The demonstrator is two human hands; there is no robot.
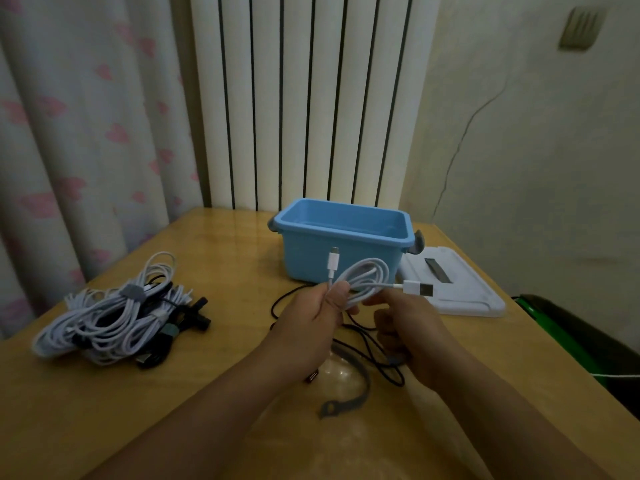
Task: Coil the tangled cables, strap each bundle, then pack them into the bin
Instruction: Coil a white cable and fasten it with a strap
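Note:
My left hand (313, 320) grips a coiled white cable (367, 280) above the wooden table (221, 258); one small plug sticks up, the USB plug points right. My right hand (410, 327) pinches the coil from the right, its other fingers curled. A blue bin (311, 252) stands open just behind the coil; I cannot see its floor. A grey strap (349, 393) lies on the table below my hands, beside a loose black cable (377, 355). A pile of white and black cables (117, 317) lies at the left, some bundles strapped.
The bin's white lid (460, 289) lies flat to the right of the bin. A dark object with green trim (571, 334) sits off the table's right edge. A curtain and a radiator stand behind the table.

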